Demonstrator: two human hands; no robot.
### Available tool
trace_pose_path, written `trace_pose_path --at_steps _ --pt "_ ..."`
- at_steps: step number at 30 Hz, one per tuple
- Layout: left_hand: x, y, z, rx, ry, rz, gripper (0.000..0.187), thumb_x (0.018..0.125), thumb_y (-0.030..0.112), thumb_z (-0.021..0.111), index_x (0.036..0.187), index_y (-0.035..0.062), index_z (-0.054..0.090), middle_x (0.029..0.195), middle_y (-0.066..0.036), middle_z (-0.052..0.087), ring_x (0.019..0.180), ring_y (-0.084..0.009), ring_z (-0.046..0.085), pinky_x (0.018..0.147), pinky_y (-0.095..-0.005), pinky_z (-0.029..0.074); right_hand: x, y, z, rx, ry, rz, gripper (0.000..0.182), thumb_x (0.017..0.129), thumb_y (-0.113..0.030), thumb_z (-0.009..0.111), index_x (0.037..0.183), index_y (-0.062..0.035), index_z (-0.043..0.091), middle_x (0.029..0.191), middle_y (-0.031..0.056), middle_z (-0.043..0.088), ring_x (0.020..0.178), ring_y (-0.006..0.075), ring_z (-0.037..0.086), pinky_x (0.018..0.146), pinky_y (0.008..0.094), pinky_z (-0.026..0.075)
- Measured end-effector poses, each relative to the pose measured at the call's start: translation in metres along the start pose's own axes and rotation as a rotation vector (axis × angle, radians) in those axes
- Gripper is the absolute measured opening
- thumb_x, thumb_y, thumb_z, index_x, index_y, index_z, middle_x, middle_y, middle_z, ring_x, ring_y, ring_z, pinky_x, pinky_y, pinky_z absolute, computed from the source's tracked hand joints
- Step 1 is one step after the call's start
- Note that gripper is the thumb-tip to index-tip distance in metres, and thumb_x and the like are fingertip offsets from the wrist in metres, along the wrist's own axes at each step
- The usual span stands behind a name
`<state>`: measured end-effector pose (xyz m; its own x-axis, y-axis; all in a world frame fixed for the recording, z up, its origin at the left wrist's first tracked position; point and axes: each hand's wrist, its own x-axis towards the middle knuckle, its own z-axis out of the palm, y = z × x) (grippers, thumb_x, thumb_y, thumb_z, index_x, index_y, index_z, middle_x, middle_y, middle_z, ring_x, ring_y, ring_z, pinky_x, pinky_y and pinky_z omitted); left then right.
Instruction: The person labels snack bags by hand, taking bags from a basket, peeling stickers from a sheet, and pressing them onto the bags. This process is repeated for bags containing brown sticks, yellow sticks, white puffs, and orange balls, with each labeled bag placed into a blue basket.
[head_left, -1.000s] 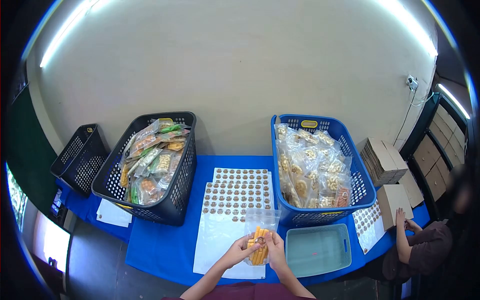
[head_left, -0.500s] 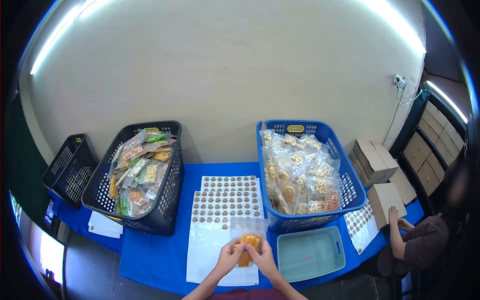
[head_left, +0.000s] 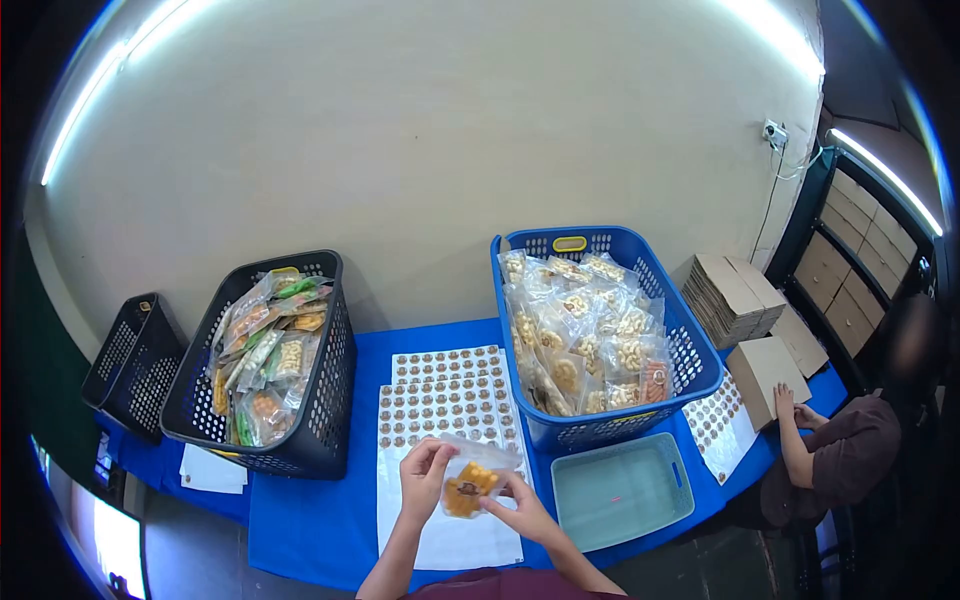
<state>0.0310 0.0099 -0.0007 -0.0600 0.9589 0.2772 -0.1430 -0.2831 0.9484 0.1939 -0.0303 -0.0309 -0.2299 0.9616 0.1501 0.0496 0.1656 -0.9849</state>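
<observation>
Between my hands is a clear plastic snack pouch point(head_left: 470, 488) with orange-yellow pieces inside and a dark round label on its face. The fingers of my left hand point(head_left: 425, 475) pinch its upper left edge. On the other side, my right hand point(head_left: 525, 512) grips the lower right edge, thumb in front. The pouch is tilted, its flat top pointing up and right. Beneath it lie white sheets of round brown stickers point(head_left: 445, 405), whose lower part is bare white.
A black basket point(head_left: 340, 380) of mixed snack pouches stands left, a smaller black basket point(head_left: 160, 390) beyond it. The blue basket point(head_left: 600, 430) holds nut pouches; a pale green tray point(head_left: 620, 500) sits before it. At right, a co-worker point(head_left: 840, 460) touches a cardboard box point(head_left: 760, 375) beside stacked cardboard point(head_left: 735, 300).
My hands have moved apart from a two-thumb press at the pouch's middle to its edges. The pouch has turned, and its round label now shows. The view has shifted slightly.
</observation>
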Motion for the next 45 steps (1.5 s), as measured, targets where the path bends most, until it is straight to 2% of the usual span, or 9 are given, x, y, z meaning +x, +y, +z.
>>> trace_pose_path --at_steps 4,7,11,15,29,33,39,43,45 --pt "0.003 0.003 -0.015 0.491 -0.146 0.188 0.007 0.079 0.004 0.057 0.084 -0.0003 0.060 0.081 -0.008 0.057 0.068 -0.0149 0.055 0.064 -0.0262 0.044 0.007 -0.002 -0.028 -0.135 -0.036 0.004 0.044 0.072 -0.027 0.069 0.104 -0.0020 0.053 0.097 0.0093 0.057 0.090 0.0187 0.055 0.079 0.0302 0.043" --pt "-0.007 0.006 -0.008 0.397 -0.294 -0.036 0.008 0.079 0.005 0.057 0.084 0.0001 0.060 0.079 -0.008 0.058 0.070 -0.0192 0.057 0.065 -0.0299 0.045 0.014 -0.022 -0.034 -0.317 -0.062 -0.103 0.037 0.070 -0.022 0.071 0.098 -0.0022 0.058 0.092 0.0067 0.059 0.083 0.0160 0.055 0.071 0.0273 0.044" --pt "-0.014 0.000 0.004 0.610 -0.389 0.157 0.008 0.078 0.005 0.056 0.084 0.0007 0.059 0.079 -0.010 0.057 0.068 -0.0249 0.056 0.064 -0.0319 0.045 0.021 -0.020 -0.012 -0.477 -0.032 -0.258 0.016 0.078 -0.015 0.061 0.079 0.0006 0.055 0.071 0.0115 0.052 0.064 0.0235 0.052 0.058 0.0319 0.041" --pt "-0.016 -0.009 -0.002 0.455 -0.237 -0.049 0.004 0.074 -0.001 0.055 0.074 -0.0010 0.059 0.071 -0.011 0.057 0.066 -0.0233 0.056 0.061 -0.0296 0.043 0.023 -0.026 0.000 -0.401 -0.039 -0.223 0.016 0.080 -0.013 0.056 0.074 0.0008 0.052 0.067 0.0138 0.050 0.059 0.0296 0.050 0.054 0.0348 0.039" --pt "-0.002 0.020 -0.017 0.672 0.287 0.288 0.011 0.077 0.004 0.054 0.068 -0.0009 0.053 0.064 -0.009 0.054 0.060 -0.0208 0.053 0.056 -0.0292 0.038 0.022 -0.049 0.029 -0.533 -0.071 -0.372 0.015 0.075 -0.011 0.055 0.067 -0.0025 0.045 0.062 0.0112 0.049 0.057 0.0292 0.051 0.055 0.0371 0.041" --pt "0.013 0.011 -0.040 0.266 0.548 0.271 0.017 0.085 0.007 0.049 0.069 0.0001 0.048 0.060 0.001 0.044 0.060 -0.0072 0.044 0.052 -0.0218 0.033 0.011 -0.054 0.013 -0.413 -0.261 -0.309 0.016 0.075 -0.011 0.056 0.066 -0.0009 0.047 0.063 0.0114 0.048 0.057 0.0262 0.051 0.056 0.0339 0.041" --pt "0.009 0.021 -0.062 0.318 0.110 0.030 0.022 0.089 0.014 0.045 0.076 -0.0014 0.054 0.064 0.000 0.050 0.062 -0.0058 0.044 0.056 -0.0198 0.037 -0.003 -0.060 -0.010 -0.485 -0.048 -0.347 0.016 0.075 -0.015 0.062 0.087 -0.0054 0.057 0.085 0.0075 0.057 0.077 0.0204 0.055 0.072 0.0301 0.041" --pt "-0.015 0.016 -0.020 0.417 -0.395 -0.515 0.019 0.087 0.016 0.047 0.088 0.0016 0.060 0.071 -0.004 0.057 0.067 -0.0091 0.050 0.064 -0.0242 0.043 -0.004 -0.087 -0.003 -0.792 -0.076 -0.643 0.017 0.073 -0.015 0.065 0.086 -0.0072 0.058 0.087 0.0048 0.057 0.085 0.0196 0.053 0.084 0.0331 0.033" --pt "-0.024 -0.011 -0.014 0.397 -0.592 -0.229 0.021 0.087 0.019 0.047 0.091 0.0030 0.060 0.078 -0.010 0.061 0.071 -0.0125 0.055 0.067 -0.0265 0.044 -0.007 -0.077 -0.002 -0.733 -0.203 -0.648 0.016 0.073 -0.016 0.065 0.085 -0.0079 0.059 0.087 0.0035 0.057 0.086 0.0190 0.053 0.085 0.0341 0.032"
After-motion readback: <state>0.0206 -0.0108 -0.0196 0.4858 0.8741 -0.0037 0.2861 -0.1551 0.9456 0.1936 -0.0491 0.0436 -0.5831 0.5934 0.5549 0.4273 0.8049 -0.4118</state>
